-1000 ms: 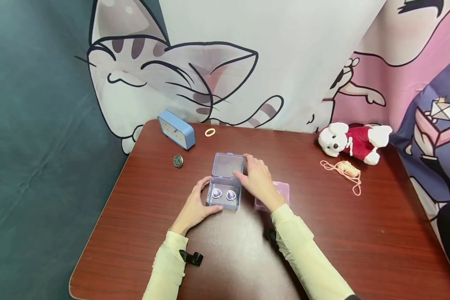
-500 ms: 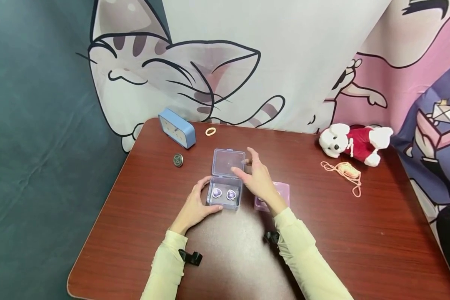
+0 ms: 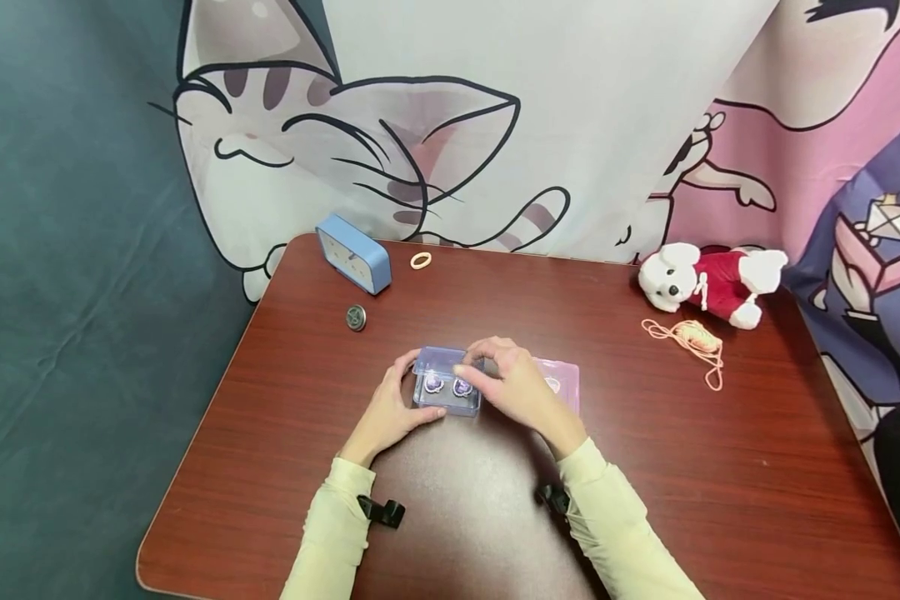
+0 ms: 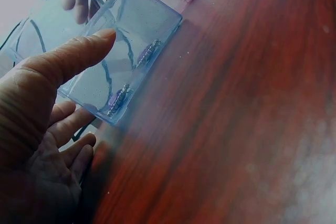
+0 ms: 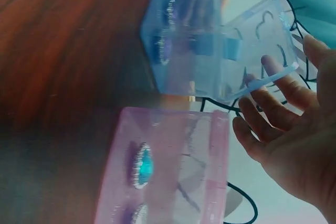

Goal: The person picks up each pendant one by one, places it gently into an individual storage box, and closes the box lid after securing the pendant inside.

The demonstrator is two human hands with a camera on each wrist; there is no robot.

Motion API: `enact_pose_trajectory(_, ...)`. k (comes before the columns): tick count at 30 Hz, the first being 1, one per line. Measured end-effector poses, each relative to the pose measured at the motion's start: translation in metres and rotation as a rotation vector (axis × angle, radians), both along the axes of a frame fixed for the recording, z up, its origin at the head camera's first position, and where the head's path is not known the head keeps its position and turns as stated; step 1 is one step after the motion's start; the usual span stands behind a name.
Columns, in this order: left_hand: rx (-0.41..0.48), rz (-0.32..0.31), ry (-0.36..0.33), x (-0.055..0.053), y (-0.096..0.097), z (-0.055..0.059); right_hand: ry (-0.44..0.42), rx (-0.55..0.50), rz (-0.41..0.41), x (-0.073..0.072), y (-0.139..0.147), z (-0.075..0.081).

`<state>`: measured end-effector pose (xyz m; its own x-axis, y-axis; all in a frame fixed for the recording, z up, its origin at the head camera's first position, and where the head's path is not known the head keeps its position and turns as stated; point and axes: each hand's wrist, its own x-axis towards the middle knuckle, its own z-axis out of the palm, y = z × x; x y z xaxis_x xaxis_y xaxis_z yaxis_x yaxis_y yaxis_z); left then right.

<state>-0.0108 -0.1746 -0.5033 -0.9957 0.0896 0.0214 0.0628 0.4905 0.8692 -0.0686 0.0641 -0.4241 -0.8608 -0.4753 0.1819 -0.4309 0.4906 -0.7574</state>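
A clear blue plastic box [image 3: 447, 406] stands on the table with two purple gem pieces rimmed in silver [image 3: 433, 383] inside. Its hinged lid [image 3: 438, 360] tilts partway over it. My left hand [image 3: 387, 414] holds the box by its left side, the thumb [image 4: 79, 56] along the front and the fingers behind. At the lid's right side is my right hand [image 3: 521, 392], its loosely bent fingers [image 5: 273, 103] touching the outer face and its thumb apart from it. A clear pink box [image 5: 173, 156], holding turquoise and white gem pieces, lies partly behind the right hand.
A blue clock [image 3: 354, 256], a cream ring [image 3: 420, 261] and a round dark metal badge [image 3: 356, 317] sit at the table's back left. At the back right lie a white plush dog in red [image 3: 708, 283] and a peach cord [image 3: 693, 340]. A printed curtain [image 3: 570, 108] hangs behind.
The blue box's lid has swung from upright forward and down toward the box. My right hand has moved forward and down with it, while my left hand keeps its hold.
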Motion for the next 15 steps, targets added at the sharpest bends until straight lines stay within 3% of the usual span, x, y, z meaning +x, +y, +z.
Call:
enact_pose_trajectory(5,0.001,-0.005,-0.005,-0.001,-0.001,-0.001,0.075,0.057,0.033,0.003,-0.002,-0.009)
enact_pose_trajectory(15,0.014,-0.013,0.011,-0.001,0.0,0.0,0.052,0.229,0.09,0.007,-0.007,-0.015)
